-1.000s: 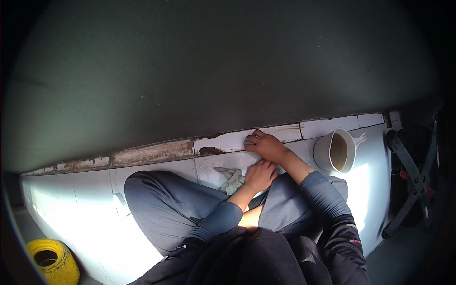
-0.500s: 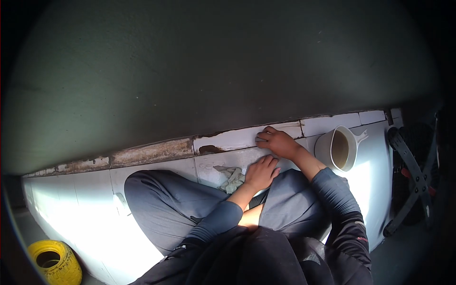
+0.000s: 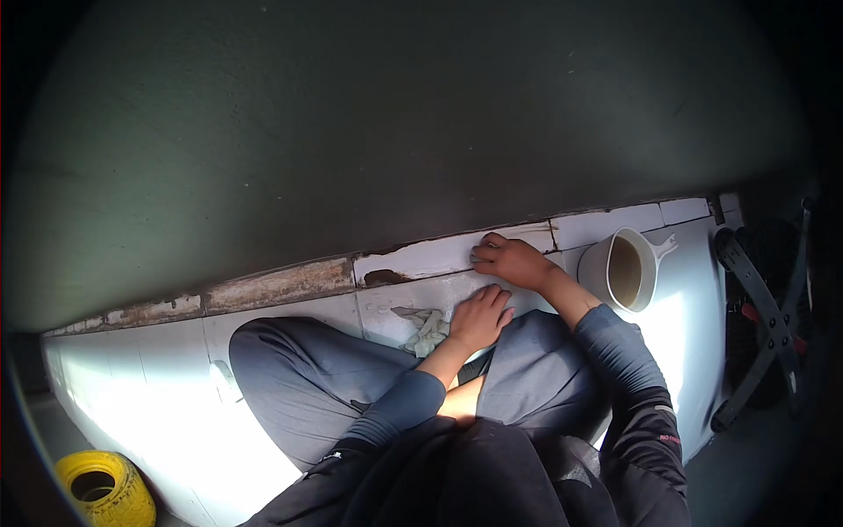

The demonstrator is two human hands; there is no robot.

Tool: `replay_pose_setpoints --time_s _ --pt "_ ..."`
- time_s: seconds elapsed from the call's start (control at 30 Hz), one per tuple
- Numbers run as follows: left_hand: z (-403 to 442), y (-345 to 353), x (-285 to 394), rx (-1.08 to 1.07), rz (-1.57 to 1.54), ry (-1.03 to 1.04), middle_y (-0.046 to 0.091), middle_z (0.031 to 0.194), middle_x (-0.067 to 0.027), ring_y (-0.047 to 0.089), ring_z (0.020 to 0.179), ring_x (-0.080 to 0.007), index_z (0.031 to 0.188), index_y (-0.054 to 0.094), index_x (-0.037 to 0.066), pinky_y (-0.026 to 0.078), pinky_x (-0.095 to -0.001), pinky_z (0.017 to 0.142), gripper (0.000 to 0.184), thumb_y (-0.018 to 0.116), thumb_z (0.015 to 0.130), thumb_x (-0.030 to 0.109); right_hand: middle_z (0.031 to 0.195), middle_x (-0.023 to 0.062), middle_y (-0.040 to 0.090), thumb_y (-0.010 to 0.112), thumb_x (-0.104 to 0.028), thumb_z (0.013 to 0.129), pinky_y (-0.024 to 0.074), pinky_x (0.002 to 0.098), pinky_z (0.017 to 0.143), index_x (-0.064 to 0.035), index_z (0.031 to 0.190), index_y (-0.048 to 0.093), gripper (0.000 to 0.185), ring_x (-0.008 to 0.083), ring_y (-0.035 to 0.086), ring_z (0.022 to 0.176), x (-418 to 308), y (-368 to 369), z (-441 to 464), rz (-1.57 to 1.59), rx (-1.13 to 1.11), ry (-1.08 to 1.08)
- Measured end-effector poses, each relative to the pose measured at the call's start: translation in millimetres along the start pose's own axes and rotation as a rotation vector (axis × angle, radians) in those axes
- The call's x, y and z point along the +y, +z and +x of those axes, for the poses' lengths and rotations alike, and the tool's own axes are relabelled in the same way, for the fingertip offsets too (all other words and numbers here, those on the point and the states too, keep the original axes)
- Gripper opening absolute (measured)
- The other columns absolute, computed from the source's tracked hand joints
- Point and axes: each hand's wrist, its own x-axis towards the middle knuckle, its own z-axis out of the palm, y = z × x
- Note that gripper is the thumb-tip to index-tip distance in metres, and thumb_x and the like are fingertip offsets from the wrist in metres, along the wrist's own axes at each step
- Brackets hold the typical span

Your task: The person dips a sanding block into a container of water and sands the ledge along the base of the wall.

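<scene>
On white ceramic tile (image 3: 435,256), right hand (image 3: 514,263) has fingers curled, hold unclear; left hand (image 3: 481,318), loosely spread, lies beside crumpled grey cloth (image 3: 426,334), probably soft, best pinched centrally.

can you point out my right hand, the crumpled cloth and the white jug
Right hand (image 3: 518,263): head view, on the back of the hand.
Crumpled cloth (image 3: 427,331): head view, middle of its folds.
White jug (image 3: 596,275): head view, outer wall.

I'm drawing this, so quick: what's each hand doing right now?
Left hand: open, palm down, beside the crumpled cloth.
Right hand: curled at the white tile; cannot tell if holding anything.
</scene>
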Motion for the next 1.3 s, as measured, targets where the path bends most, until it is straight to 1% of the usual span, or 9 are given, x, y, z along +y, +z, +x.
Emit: replay_pose_setpoints --time_s 0.2,0.37,0.5,0.7,0.87,1.0,1.1,1.2,1.3 --pt "-0.1 -2.2 -1.1 0.015 -0.009 0.005 0.054 0.097 -0.0062 0.057 0.093 -0.0242 0.103 0.058 0.011 0.05 -0.0369 0.072 0.028 0.055 0.086 0.032 0.107 -0.0003 0.056 0.054 -0.014 0.074 0.0538 0.0304 0.077 -0.0143 0.089 0.062 0.017 0.0217 0.051 0.106 16.1 -5.0 -28.5 -0.01 -0.056 0.058" --pt "0.5 -2.7 0.5 0.001 0.003 -0.001 0.054 0.098 -0.0063 0.057 0.093 -0.0243 0.103 0.058 0.01 0.05 -0.0369 0.072 0.028 0.054 0.086 0.033 0.109 -0.0001 0.056 0.054 -0.014 0.075 0.0542 0.0305 0.077 -0.0143 0.092 0.062 0.019 0.0234 0.052 0.107 24.5 -7.2 -37.9 -0.058 -0.095 0.075" --pt "1.2 -0.7 1.5 -0.023 0.008 -0.009 0.054 0.099 -0.0062 0.057 0.093 -0.0244 0.102 0.058 0.01 0.05 -0.0376 0.072 0.028 0.054 0.086 0.033 0.108 -0.0014 0.057 0.055 -0.013 0.074 0.0556 0.0291 0.071 -0.0143 0.09 0.062 0.017 0.0221 0.052 0.105 6.5 -0.8 -13.3 -0.005 -0.035 0.051" --pt "1.1 1.9 -2.1 -0.005 0.045 -0.008 0.055 0.099 -0.0058 0.057 0.093 -0.0248 0.102 0.058 0.01 0.05 -0.0386 0.071 0.028 0.054 0.086 0.033 0.105 -0.0017 0.057 0.055 -0.013 0.074 0.0546 0.0299 0.071 -0.0147 0.089 0.062 0.017 0.0209 0.053 0.101 -4.3 4.4 -0.6 0.038 0.063 0.072" --pt "0.6 -1.3 0.2 -0.009 -0.006 -0.023 0.055 0.098 -0.0056 0.058 0.092 -0.025 0.103 0.058 0.011 0.05 -0.0382 0.071 0.028 0.054 0.086 0.032 0.104 -0.0011 0.057 0.054 -0.014 0.075 0.0545 0.0302 0.072 -0.0159 0.089 0.061 0.015 0.0203 0.055 0.1 31.6 -12.1 -47.8 -0.074 -0.147 0.145" --pt "1.3 -4.0 0.6 -0.01 0.002 -0.028 0.055 0.098 -0.0056 0.058 0.092 -0.0248 0.103 0.058 0.011 0.05 -0.038 0.071 0.027 0.054 0.086 0.032 0.106 -0.0013 0.057 0.054 -0.014 0.076 0.0548 0.0311 0.072 -0.0155 0.09 0.061 0.016 0.0213 0.055 0.101 31.5 -14.8 -47.4 -0.082 -0.193 0.162" --pt "1.3 -2.2 2.7 0.0 -0.009 -0.02 0.055 0.099 -0.0056 0.058 0.092 -0.0246 0.103 0.058 0.011 0.05 -0.038 0.071 0.028 0.054 0.086 0.032 0.105 -0.0013 0.057 0.054 -0.013 0.075 0.0552 0.0306 0.072 -0.0154 0.09 0.061 0.016 0.022 0.055 0.101 22.0 -8.3 -41.5 -0.122 -0.104 0.106" --pt "1.8 -2.6 1.3 -0.008 0.009 -0.02 0.055 0.098 -0.0057 0.058 0.092 -0.0245 0.102 0.058 0.01 0.05 -0.0379 0.071 0.028 0.054 0.086 0.033 0.105 -0.0015 0.057 0.055 -0.013 0.074 0.0553 0.0284 0.069 -0.0153 0.09 0.061 0.017 0.0215 0.055 0.101 6.3 -1.5 -13.7 -0.029 -0.013 0.064" --pt "1.7 -0.3 -0.1 -0.01 0.037 -0.018 0.055 0.097 -0.0058 0.058 0.092 -0.0245 0.102 0.058 0.01 0.05 -0.0377 0.071 0.028 0.054 0.086 0.033 0.104 -0.0018 0.058 0.055 -0.013 0.074 0.0551 0.0291 0.068 -0.0151 0.089 0.061 0.016 0.0213 0.055 0.099 -7.3 -2.4 8.5 0.032 -0.019 0.061"
